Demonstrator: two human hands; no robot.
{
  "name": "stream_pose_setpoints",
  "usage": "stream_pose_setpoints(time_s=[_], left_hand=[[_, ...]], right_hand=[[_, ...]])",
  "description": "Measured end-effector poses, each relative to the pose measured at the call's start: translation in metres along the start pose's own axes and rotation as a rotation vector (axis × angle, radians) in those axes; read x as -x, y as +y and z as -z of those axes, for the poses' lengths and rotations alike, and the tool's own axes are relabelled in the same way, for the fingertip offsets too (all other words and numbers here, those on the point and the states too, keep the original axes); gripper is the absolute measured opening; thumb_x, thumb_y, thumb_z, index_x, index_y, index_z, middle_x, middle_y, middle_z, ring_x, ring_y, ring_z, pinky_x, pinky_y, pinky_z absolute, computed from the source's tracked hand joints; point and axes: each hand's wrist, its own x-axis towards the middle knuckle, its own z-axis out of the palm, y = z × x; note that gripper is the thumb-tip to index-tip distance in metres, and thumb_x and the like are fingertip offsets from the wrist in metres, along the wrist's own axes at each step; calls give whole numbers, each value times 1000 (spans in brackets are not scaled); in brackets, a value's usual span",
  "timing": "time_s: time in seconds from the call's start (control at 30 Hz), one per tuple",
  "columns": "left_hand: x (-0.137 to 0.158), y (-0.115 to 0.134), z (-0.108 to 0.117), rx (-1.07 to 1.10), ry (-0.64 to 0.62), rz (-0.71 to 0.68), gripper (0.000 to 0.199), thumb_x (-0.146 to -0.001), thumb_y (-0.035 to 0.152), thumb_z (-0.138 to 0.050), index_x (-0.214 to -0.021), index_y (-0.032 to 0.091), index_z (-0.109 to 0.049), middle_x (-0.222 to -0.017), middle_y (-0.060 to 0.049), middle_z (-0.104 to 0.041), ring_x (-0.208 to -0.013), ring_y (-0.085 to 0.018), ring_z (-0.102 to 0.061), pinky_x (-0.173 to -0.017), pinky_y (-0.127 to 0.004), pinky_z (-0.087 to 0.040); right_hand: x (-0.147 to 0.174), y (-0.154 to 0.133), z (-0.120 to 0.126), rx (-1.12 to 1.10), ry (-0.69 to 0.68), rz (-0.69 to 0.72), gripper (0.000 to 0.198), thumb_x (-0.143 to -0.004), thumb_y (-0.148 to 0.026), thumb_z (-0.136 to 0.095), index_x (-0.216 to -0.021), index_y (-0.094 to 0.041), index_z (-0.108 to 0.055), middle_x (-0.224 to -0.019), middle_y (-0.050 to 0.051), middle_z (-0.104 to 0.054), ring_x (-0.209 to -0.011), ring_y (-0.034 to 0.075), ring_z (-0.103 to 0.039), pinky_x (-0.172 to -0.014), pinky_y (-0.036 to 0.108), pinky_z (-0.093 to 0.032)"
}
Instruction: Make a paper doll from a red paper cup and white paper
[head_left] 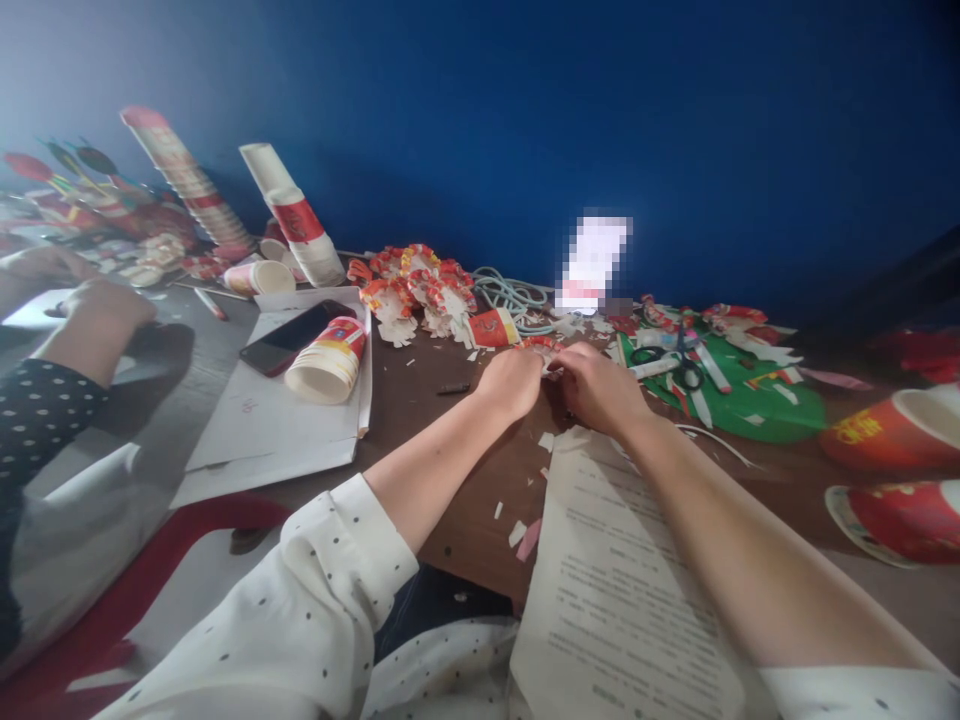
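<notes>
Over the brown table, my left hand [516, 382] and my right hand [598, 385] are close together, fingers pinched. Between them is a small red-and-white paper piece [541, 343], seemingly cut from a paper cup; the fingers hide most of it. Beyond my left hand lies a red-and-white paper cup piece [493, 328], and past that a pile of red, orange and white paper cutouts [424, 285]. Right of my right hand, black-handled scissors [688, 372] and glue-stick-like tubes [711, 366] lie on a green sheet [776, 415]. A printed paper [619, 570] slopes under my right forearm.
A lit, blurred-out screen [594, 262] stands against the blue wall. Left are nested paper cups [328, 362], a dark phone [289, 338], tall leaning cup stacks [187, 175] and another person's hands [105, 305]. Red cups [892, 430] stand at right. Pale cables [510, 290] lie behind.
</notes>
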Motion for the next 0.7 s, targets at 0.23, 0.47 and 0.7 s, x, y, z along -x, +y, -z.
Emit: stream_pose_setpoints(time_s=[0.23, 0.47, 0.7], left_hand=[[-1, -1, -6, 44, -16, 3, 32, -90, 22, -40, -104, 11, -66, -108, -17, -66, -102, -25, -61, -89, -32, -45], [1, 2, -7, -3, -12, -50, 34, -91, 24, -39, -109, 14, -66, -120, -13, -59, -106, -26, -55, -88, -34, -44], [-1, 1, -12, -71, 2, -69, 36, -92, 26, -36, -104, 13, -67, -112, -13, -59, -107, -26, -53, -86, -34, -44]], right_hand=[[1, -1, 2, 34, -16, -24, 28, -86, -23, -41, -103, -27, -63, -115, 6, -60, -85, 21, -61, -59, 27, -39], [1, 2, 0, -55, 104, -60, 32, -85, -23, -41, -107, -28, -63, -116, 5, -60, -89, 21, -60, -68, 30, -44], [3, 8, 8, -98, 271, -118, 35, -82, -16, -41, -104, -25, -65, -110, 6, -61, -94, 22, -58, -77, 32, -46]])
